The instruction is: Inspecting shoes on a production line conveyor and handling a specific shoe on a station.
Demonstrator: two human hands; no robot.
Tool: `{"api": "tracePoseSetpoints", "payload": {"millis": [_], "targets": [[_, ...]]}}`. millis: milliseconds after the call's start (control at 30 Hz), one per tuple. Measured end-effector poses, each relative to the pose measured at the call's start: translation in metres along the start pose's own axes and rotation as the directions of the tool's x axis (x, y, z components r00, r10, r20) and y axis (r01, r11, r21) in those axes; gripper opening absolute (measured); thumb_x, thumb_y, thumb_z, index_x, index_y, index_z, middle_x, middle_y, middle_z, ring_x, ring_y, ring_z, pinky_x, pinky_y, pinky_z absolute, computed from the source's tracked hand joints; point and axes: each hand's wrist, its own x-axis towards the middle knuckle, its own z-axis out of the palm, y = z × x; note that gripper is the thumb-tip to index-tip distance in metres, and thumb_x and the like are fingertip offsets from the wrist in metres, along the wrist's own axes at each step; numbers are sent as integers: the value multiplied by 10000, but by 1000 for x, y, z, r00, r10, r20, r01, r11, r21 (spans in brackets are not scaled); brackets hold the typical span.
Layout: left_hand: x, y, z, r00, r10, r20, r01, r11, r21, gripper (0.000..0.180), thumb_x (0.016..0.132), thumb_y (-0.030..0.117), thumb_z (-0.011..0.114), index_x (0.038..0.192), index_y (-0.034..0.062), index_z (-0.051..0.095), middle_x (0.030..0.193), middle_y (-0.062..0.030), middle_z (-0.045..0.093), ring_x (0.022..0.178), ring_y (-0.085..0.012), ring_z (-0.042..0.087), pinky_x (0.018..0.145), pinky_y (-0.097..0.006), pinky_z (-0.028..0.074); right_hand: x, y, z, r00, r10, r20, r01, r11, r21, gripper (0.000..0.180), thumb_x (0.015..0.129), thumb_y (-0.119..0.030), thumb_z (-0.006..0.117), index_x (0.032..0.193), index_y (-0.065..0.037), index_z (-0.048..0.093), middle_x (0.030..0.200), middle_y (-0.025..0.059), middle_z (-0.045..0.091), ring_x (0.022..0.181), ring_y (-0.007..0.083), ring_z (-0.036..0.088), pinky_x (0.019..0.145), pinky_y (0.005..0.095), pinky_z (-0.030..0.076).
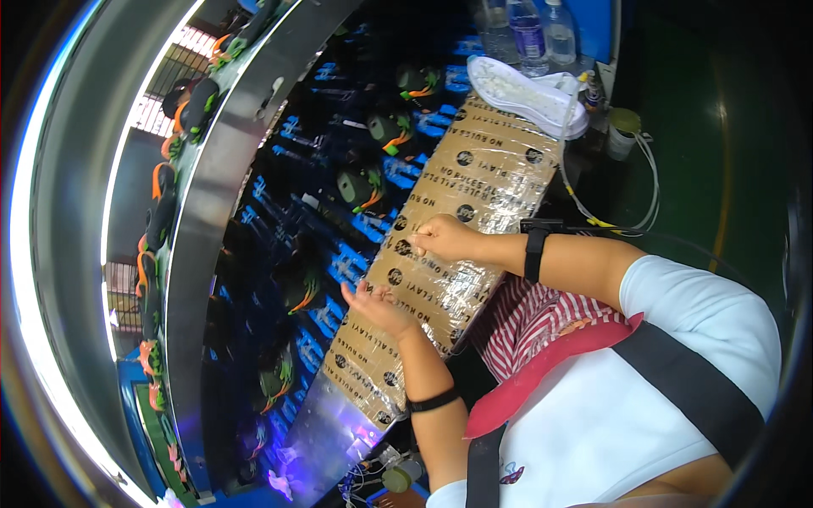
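My right hand [445, 238] is held over a long bench [461, 190] wrapped in printed brown paper and clear film. Its fingers are curled in; whatever they may pinch is hidden. Lower in the view, my left hand [379, 310] hovers above the bench's left edge, fingers loosely apart and nothing visible in them. Just beyond it, dark shoe parts with orange and green trim, such as this dark shoe [362, 188], sit in a row among blue holders [347, 264]. At the bench's far right end lies a white shoe [525, 95].
Clear plastic bottles [529, 38] stand behind the white shoe. A small tub [622, 134] and a looped pale cable [652, 182] are beside the bench. Past the holders, a curved metal rail [199, 182] runs below a shelf with more dark and orange shoes [161, 190].
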Motion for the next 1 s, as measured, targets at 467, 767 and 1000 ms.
{"api": "tracePoseSetpoints", "payload": {"millis": [467, 767, 1000], "targets": [[-68, 105, -1, 761, -361, 538, 632, 225, -742, 570, 891, 511, 276, 1342, 164, 267, 1018, -167, 543, 481, -94, 414, 409, -163, 319, -79, -44, -24, 867, -425, 261, 403, 905, 133, 195, 745, -128, 576, 917, -61, 639, 765, 119, 641, 664, 232, 624, 604, 302, 468], [-74, 110, -7, 647, -412, 642, 754, 214, -621, 551, 896, 493, 279, 1336, 162, 270, 964, -164, 581, 474, -106, 450, 382, -165, 331, -90, -36, -30, 777, -566, 275, 590, 807, -8, 95, 752, -160, 588, 765, -79, 635, 677, 109, 607, 626, 284, 589, 574, 358, 464], [-75, 106, -11, 574, -473, 669, 808, 195, -555, 513, 898, 461, 315, 1307, 150, 315, 970, -176, 577, 457, -110, 445, 371, -169, 322, -94, -30, -31, 689, -672, 273, 714, 693, -97, 115, 764, -193, 580, 702, -106, 623, 596, 107, 563, 568, 284, 561, 548, 379, 440]]}}
